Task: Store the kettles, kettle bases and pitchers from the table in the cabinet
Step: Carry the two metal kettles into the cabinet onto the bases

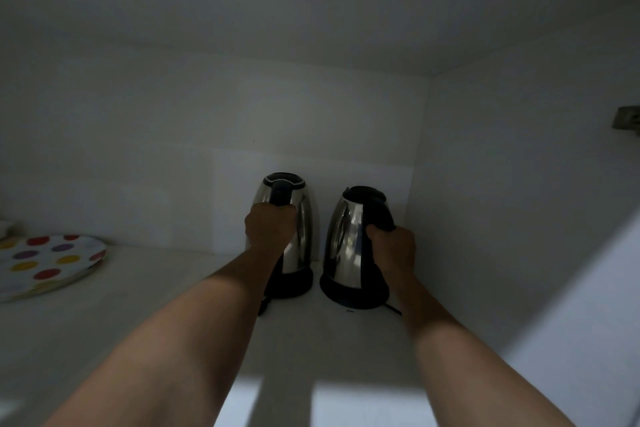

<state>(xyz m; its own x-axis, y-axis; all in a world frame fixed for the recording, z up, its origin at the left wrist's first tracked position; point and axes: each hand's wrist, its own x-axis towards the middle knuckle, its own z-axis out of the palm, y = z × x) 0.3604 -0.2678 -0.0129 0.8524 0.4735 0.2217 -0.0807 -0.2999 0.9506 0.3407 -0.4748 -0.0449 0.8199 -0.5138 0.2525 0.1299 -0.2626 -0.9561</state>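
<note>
Two shiny kettles stand side by side on a white shelf (156, 305) inside the cabinet (519, 184). They are near the back wall, just below the middle of the view, toward 6 o'clock. They are close together but not touching.

The left kettle (303, 218) is silver with a black lid and a black handle. It sits upright on the left base (294, 282), which is round and black. The left hand (268, 225) is wrapped around the handle, with the fingers curled tight on it. A bit of black cord (264, 305) pokes out from under this base at 7 o'clock.

The right kettle (346, 236) stands at 3 o'clock from the left one. It is silver and black too. It sits on the right base (349, 293), and it looks a little tilted. I cannot tell if it is all the way down on the base. The right hand (393, 248) grips its black handle, with the fingers curled around it. A thin black wire (393, 308) sticks out from this base at 4 o'clock.

Both bare arms reach in from the bottom of the view, from 7 o'clock and 5 o'clock.

A round plate (45, 263) with red, yellow and purple dots lies flat on the shelf at 8 o'clock, well apart from the kettles. A small metal hinge (627, 121) is on the side wall at 3 o'clock. It is dim inside, and a patch of light falls on the shelf at 6 o'clock.
</note>
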